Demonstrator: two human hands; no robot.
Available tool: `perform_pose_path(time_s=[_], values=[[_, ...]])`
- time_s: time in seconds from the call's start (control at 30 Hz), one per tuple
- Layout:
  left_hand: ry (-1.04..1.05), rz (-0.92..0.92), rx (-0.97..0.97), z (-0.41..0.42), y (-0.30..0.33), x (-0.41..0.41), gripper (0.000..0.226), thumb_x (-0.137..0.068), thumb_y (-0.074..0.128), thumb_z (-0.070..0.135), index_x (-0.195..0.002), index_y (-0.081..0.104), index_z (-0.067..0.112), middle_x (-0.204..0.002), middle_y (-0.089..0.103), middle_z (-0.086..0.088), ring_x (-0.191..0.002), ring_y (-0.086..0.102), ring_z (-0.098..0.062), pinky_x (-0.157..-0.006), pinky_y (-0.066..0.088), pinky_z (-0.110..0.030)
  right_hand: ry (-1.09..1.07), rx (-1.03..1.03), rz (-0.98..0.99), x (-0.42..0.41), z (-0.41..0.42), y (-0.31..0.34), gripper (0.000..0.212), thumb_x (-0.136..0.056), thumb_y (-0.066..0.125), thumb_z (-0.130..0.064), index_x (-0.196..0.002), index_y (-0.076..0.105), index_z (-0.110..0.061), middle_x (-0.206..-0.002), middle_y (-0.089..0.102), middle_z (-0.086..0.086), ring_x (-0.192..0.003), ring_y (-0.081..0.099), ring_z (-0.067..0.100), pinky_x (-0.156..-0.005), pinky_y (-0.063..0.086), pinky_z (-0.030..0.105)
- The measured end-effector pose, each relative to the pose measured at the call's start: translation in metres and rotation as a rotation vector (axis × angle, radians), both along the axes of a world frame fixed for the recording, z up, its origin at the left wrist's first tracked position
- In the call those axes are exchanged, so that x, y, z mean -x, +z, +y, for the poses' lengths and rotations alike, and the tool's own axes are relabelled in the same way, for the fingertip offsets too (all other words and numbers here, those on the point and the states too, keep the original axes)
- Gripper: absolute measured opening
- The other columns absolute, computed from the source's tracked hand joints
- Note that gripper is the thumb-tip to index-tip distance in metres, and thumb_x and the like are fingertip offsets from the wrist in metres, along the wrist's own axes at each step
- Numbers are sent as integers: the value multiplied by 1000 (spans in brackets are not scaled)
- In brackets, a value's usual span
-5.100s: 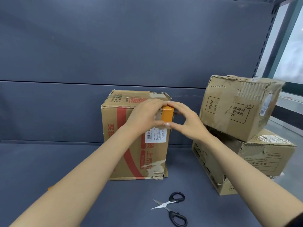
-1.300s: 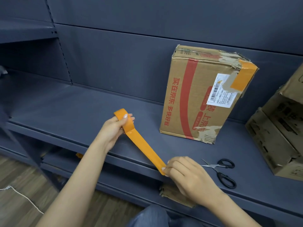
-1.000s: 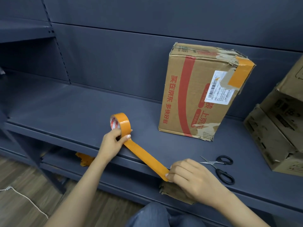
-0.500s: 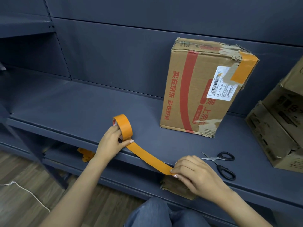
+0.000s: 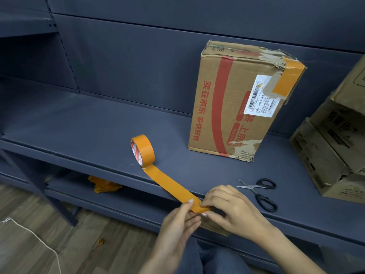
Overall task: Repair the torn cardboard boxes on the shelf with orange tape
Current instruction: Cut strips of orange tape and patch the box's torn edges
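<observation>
An orange tape roll (image 5: 142,150) stands on edge on the dark shelf (image 5: 94,123). A pulled-out strip (image 5: 169,184) runs from it to the shelf's front edge. My left hand (image 5: 180,220) and my right hand (image 5: 231,208) both pinch the strip's free end. A torn cardboard box (image 5: 235,107) with red print stands behind, one orange tape patch (image 5: 286,80) on its upper right corner. Black scissors (image 5: 260,191) lie just right of my right hand.
More worn cardboard boxes (image 5: 333,147) are stacked at the right edge of the shelf. Crumpled orange tape scraps (image 5: 103,186) lie on the lower shelf. A cardboard piece (image 5: 215,228) sits below my hands. A white cord (image 5: 29,234) crosses the wooden floor.
My left hand let go of the tape roll, which now stands alone on the shelf, and moved right to join my right hand at the strip's end.
</observation>
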State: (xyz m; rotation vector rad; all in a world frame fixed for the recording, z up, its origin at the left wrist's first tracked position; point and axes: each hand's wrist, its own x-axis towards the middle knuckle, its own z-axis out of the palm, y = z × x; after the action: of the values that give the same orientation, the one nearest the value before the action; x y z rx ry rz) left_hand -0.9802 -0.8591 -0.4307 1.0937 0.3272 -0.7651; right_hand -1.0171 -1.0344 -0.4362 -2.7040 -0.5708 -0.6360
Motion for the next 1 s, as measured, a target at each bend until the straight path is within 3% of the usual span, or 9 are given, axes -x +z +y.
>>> perform_pose_path(time_s=[0.1,0.27,0.4,0.47,0.57,0.67,0.73,0.83,1.0], values=[[0,29,97,-6,2,2,15,-92,60,10,-98,68,-1,-87,73,-13,-78,70,-17,-74,57,-24,-12,-20,21,2,0,-1,21,-92,63,-38,-98,71,-20,-96,66,-13,-93,58,7,-81,37,14],[-7,-9,72,-8,0,1,9,-91,59,3,-90,67,-1,-80,73,-12,-69,69,-14,-65,57,-20,-82,-36,89,4,-1,2,27,-87,64,-45,-101,70,-23,-100,65,-15,-94,58,5,-81,38,15],[9,-24,58,-7,-2,2,7,-89,62,5,-89,66,-2,-80,72,-10,-71,69,-14,-66,57,-20,-139,54,292,8,-16,13,60,-75,57,-76,-113,66,-29,-112,62,-20,-105,53,-1,-89,41,18],[4,-32,54,-6,-2,1,8,-89,63,5,-89,67,-1,-81,73,-10,-72,69,-13,-65,57,-19,-176,-2,295,16,-35,18,59,-79,54,-76,-114,67,-30,-115,62,-20,-110,54,-1,-94,44,23],[-10,-50,36,-6,-3,0,9,-89,63,7,-91,68,-1,-84,74,-10,-75,70,-13,-64,56,-19,-366,-128,300,30,-80,30,61,-81,51,-75,-120,66,-31,-119,58,-21,-115,49,-2,-100,40,21],[-9,-48,30,-6,-3,1,9,-89,63,6,-90,67,-1,-84,73,-11,-77,70,-15,-65,57,-20,-553,-87,440,40,-122,39,77,-69,58,-72,-131,58,-27,-124,51,-19,-121,44,6,-103,32,20],[-9,-43,24,-7,-3,1,8,-89,63,6,-90,67,-1,-85,72,-13,-79,68,-17,-65,57,-20,-605,-49,578,45,-138,40,88,-62,59,-78,-135,54,-29,-124,48,-21,-120,41,5,-100,34,22],[-2,-38,21,-6,-3,2,9,-89,63,6,-90,68,-1,-84,72,-13,-79,68,-17,-65,57,-21,-590,-36,692,48,-147,35,105,-51,42,-97,-134,53,-34,-116,43,-29,-104,45,-4,-88,40,18],[14,-20,14,-5,-4,3,9,-89,64,7,-91,68,-2,-83,72,-13,-77,68,-17,-65,57,-22,-633,147,713,38,-134,40,62,-80,67,-58,-135,52,-34,-109,42,-25,-82,51,1,-72,42,22]])
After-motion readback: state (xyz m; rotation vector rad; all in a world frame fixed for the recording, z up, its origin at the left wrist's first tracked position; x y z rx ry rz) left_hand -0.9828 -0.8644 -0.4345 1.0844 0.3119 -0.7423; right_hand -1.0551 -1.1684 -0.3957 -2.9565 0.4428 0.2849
